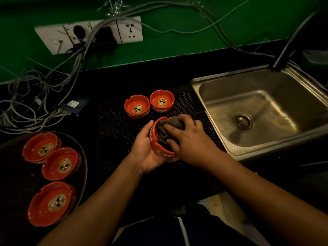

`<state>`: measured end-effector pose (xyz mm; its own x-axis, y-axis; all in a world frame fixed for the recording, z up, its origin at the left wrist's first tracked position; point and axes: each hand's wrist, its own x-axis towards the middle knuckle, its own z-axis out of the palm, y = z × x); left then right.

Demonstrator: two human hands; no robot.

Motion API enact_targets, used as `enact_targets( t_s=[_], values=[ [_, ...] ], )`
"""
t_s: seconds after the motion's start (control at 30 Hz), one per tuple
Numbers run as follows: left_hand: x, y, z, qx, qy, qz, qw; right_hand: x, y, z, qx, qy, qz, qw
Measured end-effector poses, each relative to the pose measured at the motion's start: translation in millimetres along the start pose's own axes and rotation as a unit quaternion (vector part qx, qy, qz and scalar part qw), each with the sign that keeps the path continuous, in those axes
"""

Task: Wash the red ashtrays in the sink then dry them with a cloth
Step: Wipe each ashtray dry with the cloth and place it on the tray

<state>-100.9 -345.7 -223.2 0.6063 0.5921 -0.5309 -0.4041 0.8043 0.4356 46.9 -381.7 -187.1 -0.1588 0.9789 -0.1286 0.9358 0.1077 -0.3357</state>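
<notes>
My left hand [148, 150] cups a red ashtray [157, 149] from below and the left, tilted toward me above the black mat. My right hand [188, 139] presses a grey cloth [167, 128] into the ashtray's bowl, fingers curled over the cloth. Two more red ashtrays [137, 106] [161, 100] stand side by side on the mat just beyond. Three red ashtrays [41, 146] [61, 163] [52, 202] lie on a dark round tray [83, 157] at the left.
A steel sink [262, 110] with a drain sits at the right, its dark tap [287, 50] rising at the back. A tangle of grey cables [32, 96] and a wall socket panel [88, 34] on the green wall fill the back left.
</notes>
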Motion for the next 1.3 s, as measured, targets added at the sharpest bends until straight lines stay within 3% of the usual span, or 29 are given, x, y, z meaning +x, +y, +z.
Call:
enact_targets(
  t_s=[0.17,0.37,0.5,0.63,0.77,0.87,0.93,1.03,1.13,1.2,1.3],
  values=[
    [-9,9,-1,0.03,-0.002,-0.002,1.0,8,-10,-3,0.049,-0.038,0.027,0.998],
    [-10,24,-2,0.098,0.01,0.019,0.995,16,-18,-27,0.098,-0.114,-0.04,0.988],
    [-11,29,-3,0.145,0.008,0.007,0.989,8,-18,-41,-0.009,-0.205,-0.044,0.978],
    [-7,24,2,0.144,0.004,-0.007,0.99,5,-18,-40,-0.146,-0.155,0.02,0.977],
    [-6,22,5,0.125,0.002,-0.017,0.992,5,-11,-32,-0.14,-0.079,0.056,0.985],
    [-4,22,7,0.116,-0.002,-0.006,0.993,9,-11,-32,-0.067,-0.046,0.044,0.996],
    [-3,23,10,0.112,-0.008,-0.004,0.994,14,-14,-37,-0.001,-0.051,0.02,0.998],
    [-2,27,11,0.137,0.003,0.008,0.991,15,-19,-46,0.071,-0.12,-0.016,0.99],
    [-2,32,9,0.154,0.018,0.025,0.988,9,-16,-48,0.016,-0.192,-0.022,0.981],
    [-2,31,10,0.155,0.023,0.031,0.987,6,-11,-48,-0.044,-0.187,0.006,0.981],
    [-2,28,14,0.143,0.022,0.032,0.989,6,-7,-46,-0.094,-0.105,0.053,0.989]
  ],
)
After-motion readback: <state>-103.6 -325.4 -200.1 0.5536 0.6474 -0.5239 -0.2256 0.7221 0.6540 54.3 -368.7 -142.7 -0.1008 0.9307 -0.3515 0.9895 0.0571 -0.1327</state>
